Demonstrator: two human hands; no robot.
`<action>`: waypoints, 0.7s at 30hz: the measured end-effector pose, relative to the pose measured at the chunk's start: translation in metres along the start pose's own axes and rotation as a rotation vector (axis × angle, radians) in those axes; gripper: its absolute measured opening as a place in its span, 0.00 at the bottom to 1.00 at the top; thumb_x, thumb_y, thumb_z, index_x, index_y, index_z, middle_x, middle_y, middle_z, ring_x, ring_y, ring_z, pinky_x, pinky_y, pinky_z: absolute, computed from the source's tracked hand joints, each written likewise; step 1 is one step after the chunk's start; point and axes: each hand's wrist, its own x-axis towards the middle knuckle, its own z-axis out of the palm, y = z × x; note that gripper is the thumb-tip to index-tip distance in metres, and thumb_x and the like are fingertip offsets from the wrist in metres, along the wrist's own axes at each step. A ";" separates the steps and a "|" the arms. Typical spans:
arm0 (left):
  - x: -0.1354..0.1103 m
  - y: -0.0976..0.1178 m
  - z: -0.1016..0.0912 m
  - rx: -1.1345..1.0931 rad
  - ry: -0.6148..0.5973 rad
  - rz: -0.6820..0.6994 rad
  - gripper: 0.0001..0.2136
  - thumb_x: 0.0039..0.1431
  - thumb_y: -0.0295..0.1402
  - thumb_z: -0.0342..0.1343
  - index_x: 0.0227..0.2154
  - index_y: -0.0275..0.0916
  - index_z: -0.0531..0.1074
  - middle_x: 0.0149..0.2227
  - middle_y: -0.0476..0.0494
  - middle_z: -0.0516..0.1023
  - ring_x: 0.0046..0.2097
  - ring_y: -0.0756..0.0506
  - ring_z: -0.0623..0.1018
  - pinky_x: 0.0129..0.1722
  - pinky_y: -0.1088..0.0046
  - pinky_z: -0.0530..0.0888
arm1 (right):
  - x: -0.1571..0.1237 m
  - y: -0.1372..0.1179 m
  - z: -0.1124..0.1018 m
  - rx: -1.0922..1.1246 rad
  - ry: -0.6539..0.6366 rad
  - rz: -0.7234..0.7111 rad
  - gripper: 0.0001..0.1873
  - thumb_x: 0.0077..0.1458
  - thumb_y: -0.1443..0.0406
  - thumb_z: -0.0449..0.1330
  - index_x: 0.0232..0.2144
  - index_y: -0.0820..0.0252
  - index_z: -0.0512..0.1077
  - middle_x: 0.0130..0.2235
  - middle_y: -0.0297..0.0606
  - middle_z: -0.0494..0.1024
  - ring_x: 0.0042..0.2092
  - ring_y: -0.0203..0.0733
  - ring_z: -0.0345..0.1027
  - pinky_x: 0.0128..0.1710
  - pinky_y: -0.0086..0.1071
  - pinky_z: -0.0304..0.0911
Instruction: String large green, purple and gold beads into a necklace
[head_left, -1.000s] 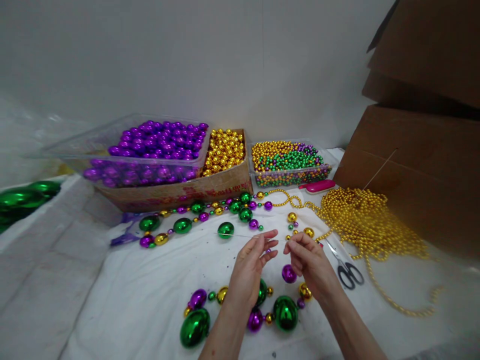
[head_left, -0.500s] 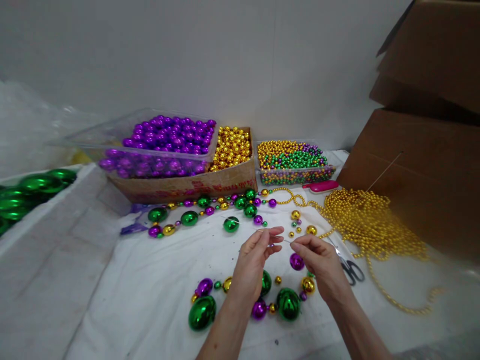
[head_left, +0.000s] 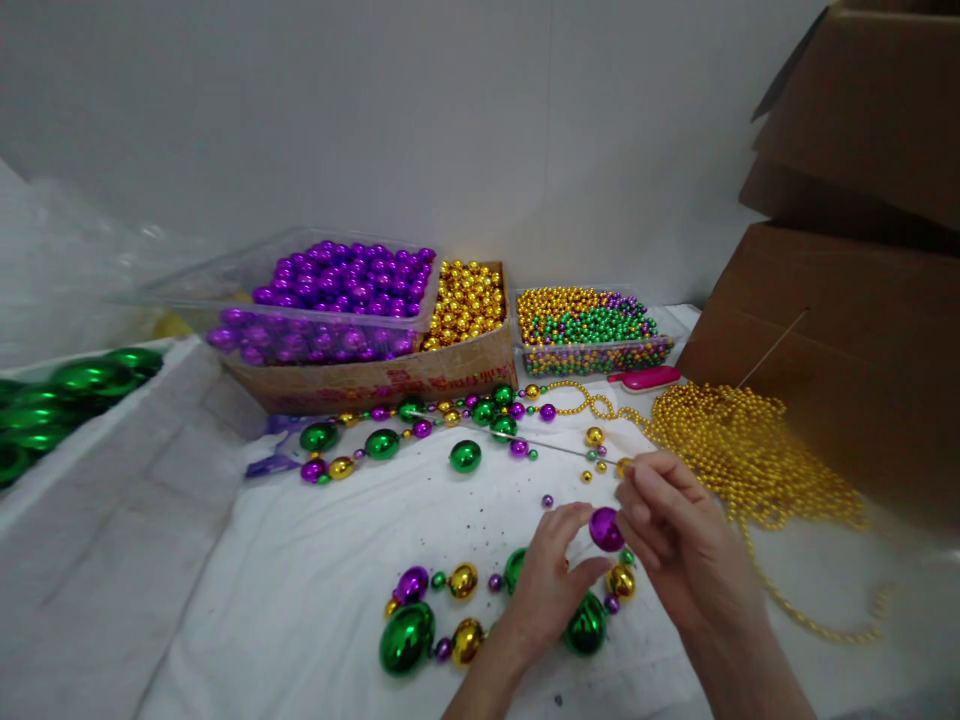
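Observation:
My right hand (head_left: pixel 679 525) pinches one end of a long thin needle (head_left: pixel 555 446), which points away to the left above the cloth. My left hand (head_left: pixel 555 565) has its thumb and fingers apart beside a shiny purple bead (head_left: pixel 606 528); I cannot tell whether the fingertips touch it. Around and partly behind the left hand curves a row of purple, green and gold beads, with a large green bead (head_left: pixel 407 638) at its left end. A loose green bead (head_left: pixel 465 456) and a small purple bead (head_left: pixel 547 501) lie farther off on the white cloth (head_left: pixel 300 580).
At the back stand a clear tub of purple beads (head_left: pixel 345 285), a cardboard box of gold beads (head_left: pixel 469 300) and a tray of small mixed beads (head_left: pixel 592 320). A strung garland (head_left: pixel 382 444) lies before them. To the right are gold bead strands (head_left: pixel 735 450) and a large carton (head_left: pixel 840 350).
My right hand has moved slightly right and up, bringing the needle out into plain view. My left hand has left the thread and come down to the right, beside the purple bead.

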 end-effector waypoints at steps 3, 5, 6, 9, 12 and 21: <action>-0.003 -0.004 0.004 0.159 -0.057 -0.017 0.23 0.52 0.34 0.60 0.53 0.43 0.68 0.54 0.42 0.71 0.57 0.40 0.67 0.59 0.58 0.60 | -0.004 -0.016 -0.007 -0.007 0.064 -0.080 0.08 0.50 0.63 0.64 0.26 0.57 0.67 0.19 0.23 0.49 0.19 0.27 0.37 0.14 0.21 0.37; -0.005 -0.005 0.005 0.258 -0.084 -0.024 0.25 0.53 0.32 0.59 0.55 0.43 0.66 0.53 0.42 0.72 0.56 0.40 0.68 0.61 0.55 0.57 | -0.006 -0.024 -0.012 -0.030 0.131 -0.122 0.09 0.50 0.64 0.65 0.25 0.58 0.67 0.19 0.23 0.47 0.20 0.27 0.36 0.15 0.21 0.38; -0.006 -0.005 0.005 0.305 -0.096 -0.030 0.25 0.53 0.30 0.58 0.56 0.43 0.65 0.52 0.42 0.73 0.54 0.40 0.69 0.61 0.54 0.55 | -0.007 -0.027 -0.015 -0.044 0.164 -0.136 0.09 0.50 0.64 0.65 0.25 0.58 0.67 0.19 0.24 0.47 0.20 0.27 0.37 0.15 0.22 0.39; -0.009 -0.007 0.003 0.437 -0.131 -0.062 0.23 0.55 0.26 0.52 0.55 0.41 0.66 0.48 0.41 0.76 0.51 0.41 0.72 0.62 0.53 0.53 | -0.007 -0.033 -0.024 -0.078 0.248 -0.162 0.10 0.49 0.63 0.65 0.25 0.58 0.67 0.20 0.24 0.47 0.20 0.27 0.38 0.16 0.22 0.40; -0.010 -0.010 -0.004 0.546 -0.157 -0.094 0.21 0.57 0.24 0.47 0.54 0.40 0.67 0.47 0.40 0.77 0.50 0.42 0.73 0.61 0.55 0.56 | -0.005 -0.035 -0.032 -0.088 0.294 -0.178 0.10 0.48 0.63 0.66 0.25 0.58 0.67 0.20 0.24 0.46 0.20 0.27 0.37 0.16 0.22 0.38; -0.013 -0.006 -0.025 0.640 -0.166 -0.121 0.21 0.56 0.26 0.49 0.53 0.38 0.68 0.48 0.38 0.76 0.51 0.39 0.71 0.60 0.57 0.56 | 0.000 -0.031 -0.042 -0.061 0.330 -0.169 0.10 0.47 0.63 0.67 0.27 0.60 0.69 0.19 0.22 0.45 0.19 0.25 0.36 0.15 0.21 0.37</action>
